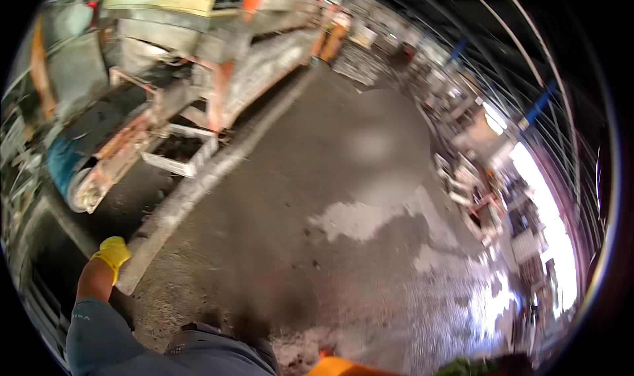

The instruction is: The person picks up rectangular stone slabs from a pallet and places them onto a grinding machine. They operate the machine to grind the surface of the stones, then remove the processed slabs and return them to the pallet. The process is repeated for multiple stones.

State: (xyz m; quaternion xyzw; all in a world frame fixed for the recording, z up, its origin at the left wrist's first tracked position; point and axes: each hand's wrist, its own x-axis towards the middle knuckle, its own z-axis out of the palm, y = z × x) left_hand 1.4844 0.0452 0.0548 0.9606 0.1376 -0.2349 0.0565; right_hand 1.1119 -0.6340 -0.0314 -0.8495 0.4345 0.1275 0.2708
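Here the left hand (112, 252), in a yellow glove, is stretched out and down toward the near end of a long grey concrete strip (198, 191) that lies on the floor (317, 178). The gloved fingers lie close together and bend downward. Nothing shows between them, and it cannot be told whether they touch the strip or hang just above it. The step in hand reads as a reach, with no grip made. A yellow-orange shape (337, 368) at the lower edge may be the glove of the right hand; its state cannot be told.

Judgement on the next move: contact with the strip calls for the hand to go lower and onto the near end, with care for the edge. The strip looks heavy and rigid.

The strip runs diagonally away from the person, alongside a conveyor machine (119, 132) with an orange-painted frame. A blue roller end (66, 165) sits at the machine's near end. A white tray (179, 153) with dark contents sits just beside the strip, under the frame.

The floor is rough, dark and gritty, with a pale patch (356, 217) near the middle and a wet sheen to the right. The room is a long industrial hall. Cluttered racks (462, 171) line the right side, and a bright opening (548, 224) glares beyond them.
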